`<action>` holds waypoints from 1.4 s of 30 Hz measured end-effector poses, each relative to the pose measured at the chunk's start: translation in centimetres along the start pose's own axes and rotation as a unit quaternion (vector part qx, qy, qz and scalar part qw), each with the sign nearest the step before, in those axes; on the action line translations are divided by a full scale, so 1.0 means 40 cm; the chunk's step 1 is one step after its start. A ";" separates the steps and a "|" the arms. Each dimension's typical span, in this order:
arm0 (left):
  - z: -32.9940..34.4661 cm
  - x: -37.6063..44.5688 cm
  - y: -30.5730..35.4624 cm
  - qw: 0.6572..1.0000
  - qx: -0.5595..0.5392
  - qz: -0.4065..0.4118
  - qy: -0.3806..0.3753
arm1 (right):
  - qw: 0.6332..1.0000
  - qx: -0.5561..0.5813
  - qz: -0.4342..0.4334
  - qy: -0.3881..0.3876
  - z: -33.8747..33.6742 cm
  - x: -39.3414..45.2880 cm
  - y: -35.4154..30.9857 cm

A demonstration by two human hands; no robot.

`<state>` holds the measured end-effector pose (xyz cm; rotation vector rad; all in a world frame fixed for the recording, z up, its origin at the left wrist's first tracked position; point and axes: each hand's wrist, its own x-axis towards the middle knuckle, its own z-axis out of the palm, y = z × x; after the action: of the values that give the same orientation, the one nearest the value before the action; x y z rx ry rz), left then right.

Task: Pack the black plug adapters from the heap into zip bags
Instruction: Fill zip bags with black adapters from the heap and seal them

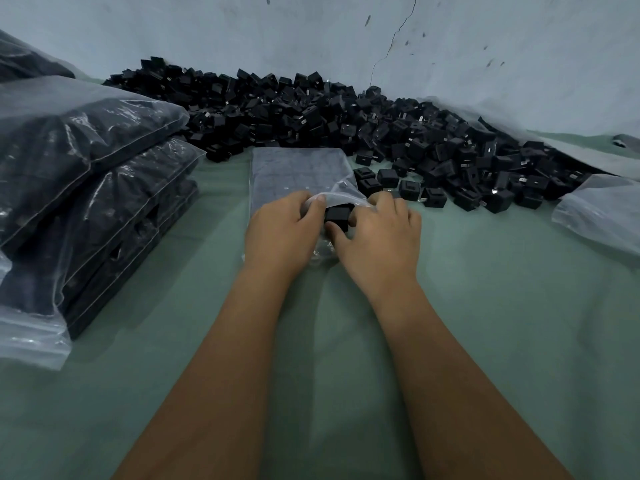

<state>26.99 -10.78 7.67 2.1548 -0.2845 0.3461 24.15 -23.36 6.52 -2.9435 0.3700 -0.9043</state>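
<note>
On a green cloth, the left hand pinches up the lip of a zip bag while the right hand grips 1 black adapter at its mouth; a slipping lip could block it.

**Hands at the mouth of a zip bag, frame centre**

The left hand pinches the open lip of a zip bag lying on green cloth. The right hand holds a black adapter at the opening. A heap of adapters spans the upper frame; filled bags are stacked at left, and clear plastic lies at right.
</note>
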 end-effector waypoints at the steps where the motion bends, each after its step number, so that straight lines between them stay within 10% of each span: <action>1: 0.000 0.000 0.000 1.000 0.001 0.000 0.000 | 1.000 0.002 -0.006 0.001 0.001 -0.001 0.000; 42: -0.003 -0.004 0.015 0.988 0.096 0.080 0.092 | 0.995 0.054 -0.013 -0.086 0.005 -0.008 0.010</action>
<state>26.63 -11.02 8.12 2.2749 -0.3289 0.6856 23.90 -23.65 6.14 -2.9028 0.2657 -0.6433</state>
